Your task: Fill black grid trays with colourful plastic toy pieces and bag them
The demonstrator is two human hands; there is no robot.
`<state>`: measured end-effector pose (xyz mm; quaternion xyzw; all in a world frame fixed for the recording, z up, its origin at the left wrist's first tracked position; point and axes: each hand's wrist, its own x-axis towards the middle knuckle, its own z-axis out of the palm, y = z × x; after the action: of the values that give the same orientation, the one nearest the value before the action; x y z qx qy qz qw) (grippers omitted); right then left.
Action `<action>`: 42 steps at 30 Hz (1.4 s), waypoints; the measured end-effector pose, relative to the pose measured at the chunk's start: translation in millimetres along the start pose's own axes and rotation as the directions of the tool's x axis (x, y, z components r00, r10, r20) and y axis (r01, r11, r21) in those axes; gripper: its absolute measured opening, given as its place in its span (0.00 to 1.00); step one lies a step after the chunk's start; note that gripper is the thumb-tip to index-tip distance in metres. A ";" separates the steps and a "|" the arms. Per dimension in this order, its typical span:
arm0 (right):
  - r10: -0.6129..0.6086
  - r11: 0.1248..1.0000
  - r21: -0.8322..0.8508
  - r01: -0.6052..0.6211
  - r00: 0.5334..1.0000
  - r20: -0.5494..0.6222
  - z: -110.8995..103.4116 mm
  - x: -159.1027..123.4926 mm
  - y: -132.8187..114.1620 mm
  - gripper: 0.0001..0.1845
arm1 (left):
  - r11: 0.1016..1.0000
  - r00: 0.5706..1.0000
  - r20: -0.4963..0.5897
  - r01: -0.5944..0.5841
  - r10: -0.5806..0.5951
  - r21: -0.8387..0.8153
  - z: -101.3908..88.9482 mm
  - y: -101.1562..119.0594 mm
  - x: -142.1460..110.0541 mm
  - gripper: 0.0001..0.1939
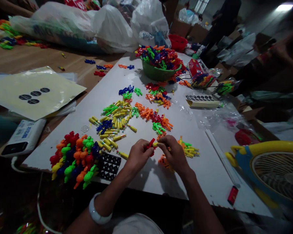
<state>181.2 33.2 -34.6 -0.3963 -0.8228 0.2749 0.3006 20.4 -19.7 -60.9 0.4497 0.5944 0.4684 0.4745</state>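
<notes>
My left hand [139, 154] pinches a red plastic toy piece [150, 144] above the white board. Against it, my right hand [171, 151] holds a small yellow tube [155, 144] between thumb and fingers. Beyond my hands lies a loose heap of yellow tubes [119, 118]. Orange toy figures [146, 112] and green ones [158, 127] are strewn to its right. By my left forearm, a black rack [109, 166] shows several round holes, and rows of coloured toy figures [75, 157] stand upright beside it. Some orange pieces [164, 162] lie partly hidden under my right hand.
A green bowl [158, 73] heaped with toy figures stands at the back. A yellow and blue fan [271, 169] is at the right. Sticker sheets [34, 91] and a white power bank [24, 136] lie left. Large plastic bags [112, 27] line the back; people are nearby.
</notes>
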 end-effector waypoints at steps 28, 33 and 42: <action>0.239 0.902 -0.332 -0.276 0.960 -0.146 8.7 55.6 77.4 0.06 | 0.848 0.976 -0.008 -0.183 0.216 0.498 11.7 -24.1 12.4 0.20; 0.016 1.000 -0.011 -0.015 0.982 0.191 10.3 53.5 42.0 0.09 | 0.674 0.903 -0.046 -0.285 0.428 0.682 -11.0 -11.6 17.3 0.25; -0.288 0.930 -0.130 0.343 0.902 0.322 91.0 110.5 34.1 0.14 | 0.985 0.938 -0.306 0.141 -0.166 -0.101 -52.8 -13.8 2.5 0.16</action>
<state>77.1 122.3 -88.4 -0.2375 -0.9337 0.2017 0.1763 -33.2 -26.2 -69.0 0.3032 0.6768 0.5179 0.4265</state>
